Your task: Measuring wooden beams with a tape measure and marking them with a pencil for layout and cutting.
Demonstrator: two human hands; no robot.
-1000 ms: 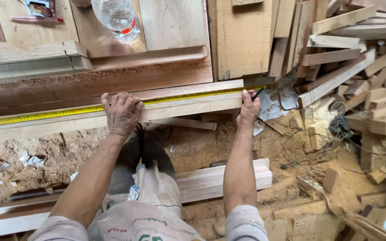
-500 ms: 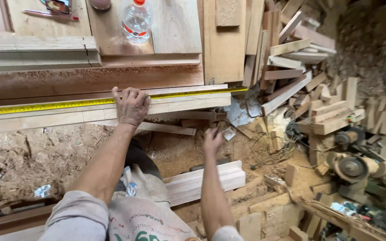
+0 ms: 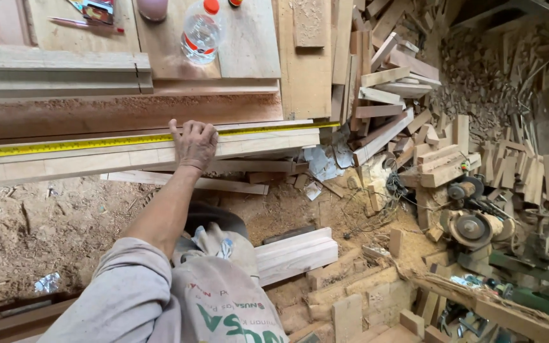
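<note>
My left hand (image 3: 194, 143) presses flat on a yellow tape measure (image 3: 71, 145) that runs along a long pale wooden plank (image 3: 255, 143). The tape reaches the plank's right end. The fingers lie over the tape and the plank's far edge. My right hand is out of view. My sleeve and a printed apron fill the bottom middle of the head view.
A clear plastic bottle (image 3: 201, 33) stands on boards at the back. A heap of wood offcuts (image 3: 408, 108) lies to the right, with a grinder-like machine (image 3: 474, 225) below it. Sawdust covers the floor (image 3: 46, 222). Stacked pale planks (image 3: 297, 253) lie near my legs.
My right hand left the plank's right end, dropped back toward me and went out of view. The view swung to the right. My left hand stayed on the tape.
</note>
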